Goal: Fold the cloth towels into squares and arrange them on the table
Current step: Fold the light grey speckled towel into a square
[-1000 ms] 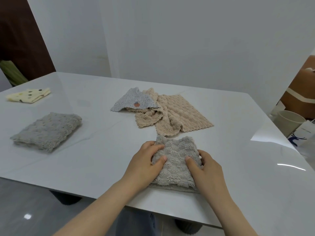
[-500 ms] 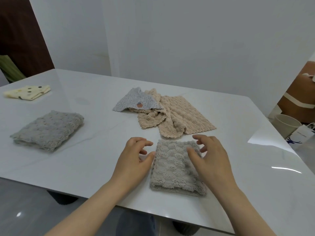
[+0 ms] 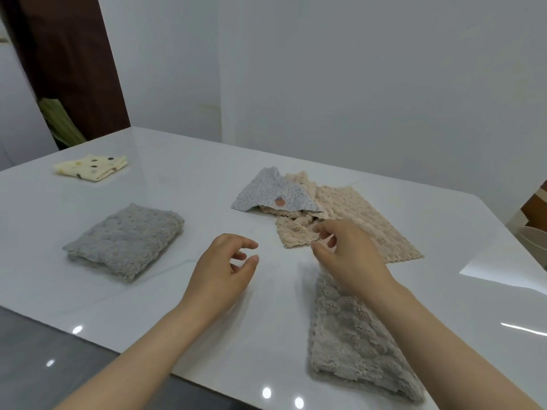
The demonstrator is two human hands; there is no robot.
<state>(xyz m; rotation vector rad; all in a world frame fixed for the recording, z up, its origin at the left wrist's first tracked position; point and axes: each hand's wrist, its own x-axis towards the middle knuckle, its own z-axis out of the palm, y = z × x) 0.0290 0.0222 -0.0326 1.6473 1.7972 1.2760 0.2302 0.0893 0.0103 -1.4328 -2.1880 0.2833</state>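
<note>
Hands both loosely curled and holding nothing, left hand [image 3: 228, 269] above table [image 3: 195, 190], right hand [image 3: 347, 257] at near edge of beige towel [image 3: 370, 220], folded grey towel [image 3: 346, 347] beneath right forearm

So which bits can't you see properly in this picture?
- Head view: the right hand covers the beige towel's near corner, so whether it pinches the towel is unclear.
- Head view: the right forearm hides the far side of the nearest grey towel.
- Head view: the spotted blue cloth covers part of the beige towel.
- Head view: the pale container is cut off by the right edge.
</note>
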